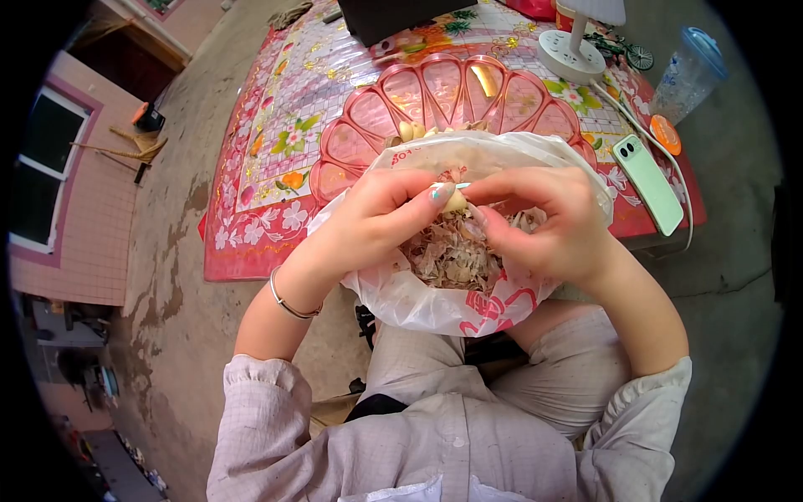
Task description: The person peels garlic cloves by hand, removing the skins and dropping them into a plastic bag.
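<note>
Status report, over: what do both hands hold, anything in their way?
Left hand, right hand: fingers on one pale clove. Plastic bag with dry skins below. Pink tray behind, partly covered by bag. Nothing visible blocking hands.

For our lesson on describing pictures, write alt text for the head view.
The left hand and right hand hold a pale garlic clove over a white plastic bag of dry skins. Beyond it, a pink tray sits on a flowered table, with a green phone to the right.

Pale greyish shirt point(393, 439) — ruffled cuffs point(266, 374), front button point(458, 442); matching bottoms point(581, 360); silvery bangle point(286, 307); nail polish point(441, 194) — seemingly pale blue.
</note>
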`<control>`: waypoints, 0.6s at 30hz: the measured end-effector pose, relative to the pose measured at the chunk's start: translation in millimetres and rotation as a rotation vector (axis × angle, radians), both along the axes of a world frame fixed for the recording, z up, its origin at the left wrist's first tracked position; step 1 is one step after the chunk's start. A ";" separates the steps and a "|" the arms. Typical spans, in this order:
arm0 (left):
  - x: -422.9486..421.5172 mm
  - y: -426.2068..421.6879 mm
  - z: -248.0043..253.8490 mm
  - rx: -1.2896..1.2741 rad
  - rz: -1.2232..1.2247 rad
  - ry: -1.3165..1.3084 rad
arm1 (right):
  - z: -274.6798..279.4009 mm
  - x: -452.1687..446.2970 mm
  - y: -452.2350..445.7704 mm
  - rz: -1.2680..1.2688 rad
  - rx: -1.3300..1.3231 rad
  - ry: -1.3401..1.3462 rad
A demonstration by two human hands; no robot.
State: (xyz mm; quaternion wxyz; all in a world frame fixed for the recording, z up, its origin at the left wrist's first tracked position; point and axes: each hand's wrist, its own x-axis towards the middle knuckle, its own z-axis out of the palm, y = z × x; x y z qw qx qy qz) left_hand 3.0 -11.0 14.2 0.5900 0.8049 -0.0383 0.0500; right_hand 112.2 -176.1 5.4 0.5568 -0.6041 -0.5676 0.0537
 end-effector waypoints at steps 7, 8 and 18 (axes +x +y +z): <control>0.1 -1.7 2.1 -0.040 -0.014 0.017 | 3.7 1.3 -0.6 -0.007 -0.021 -0.001; 0.4 -1.7 1.1 -0.052 -0.011 0.016 | 3.1 1.5 -0.4 -0.008 -0.021 -0.001; -2.2 1.0 0.4 -0.008 -0.044 0.084 | 1.5 1.1 -2.1 0.059 -0.029 0.242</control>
